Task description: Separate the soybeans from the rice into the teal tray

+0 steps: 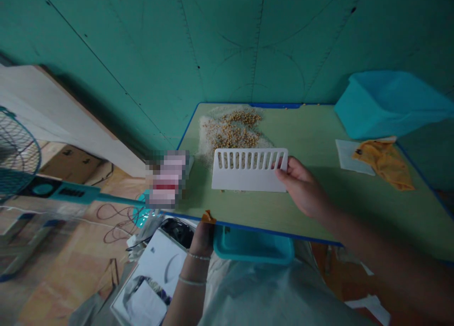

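Note:
My right hand point(301, 186) is closed around the right end of a white plastic plate with a row of slots point(248, 179). The plate stands tilted on the table, its slotted side up, just in front of a spread of yellowish beans point(236, 134) mixed with pale grains point(207, 132). At the table's front edge, my left hand point(203, 234) is closed at the left end of a shallow turquoise tray point(253, 257). Its fingers are mostly hidden, and a small orange patch shows at their tips. The tray sits below the table edge, against my lap.
On the pale green table point(312, 127) stand a blue bin point(383, 104) and an orange cloth point(386, 163) on a white sheet. A blurred pink pack point(168, 179) lies at the left edge. A turquoise fan point(64, 191) and an open white box point(156, 269) are further left.

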A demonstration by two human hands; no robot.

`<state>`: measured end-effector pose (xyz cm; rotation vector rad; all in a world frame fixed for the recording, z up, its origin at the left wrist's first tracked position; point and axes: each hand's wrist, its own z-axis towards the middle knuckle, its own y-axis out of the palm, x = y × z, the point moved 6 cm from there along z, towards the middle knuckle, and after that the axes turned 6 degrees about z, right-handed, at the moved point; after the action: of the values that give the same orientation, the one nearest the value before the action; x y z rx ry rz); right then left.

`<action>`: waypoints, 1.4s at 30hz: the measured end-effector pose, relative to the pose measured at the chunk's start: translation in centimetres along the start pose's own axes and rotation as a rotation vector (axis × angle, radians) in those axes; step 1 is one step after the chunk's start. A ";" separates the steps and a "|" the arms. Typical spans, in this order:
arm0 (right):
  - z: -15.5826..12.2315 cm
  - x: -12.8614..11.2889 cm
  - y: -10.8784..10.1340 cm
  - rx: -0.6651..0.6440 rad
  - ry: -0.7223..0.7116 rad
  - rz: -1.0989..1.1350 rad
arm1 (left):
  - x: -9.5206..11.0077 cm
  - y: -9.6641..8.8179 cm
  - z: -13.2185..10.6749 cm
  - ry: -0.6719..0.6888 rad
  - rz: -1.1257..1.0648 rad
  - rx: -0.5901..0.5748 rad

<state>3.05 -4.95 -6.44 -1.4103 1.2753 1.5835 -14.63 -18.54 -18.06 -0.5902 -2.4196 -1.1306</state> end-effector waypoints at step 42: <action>-0.1 0.4 -1.0 0.045 0.025 0.049 | 1.1 -0.5 -0.2 0.024 0.017 0.040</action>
<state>3.91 -4.77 -7.10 -1.3849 1.3615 1.5634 -15.73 -18.74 -17.71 -0.5807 -2.4060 -1.0738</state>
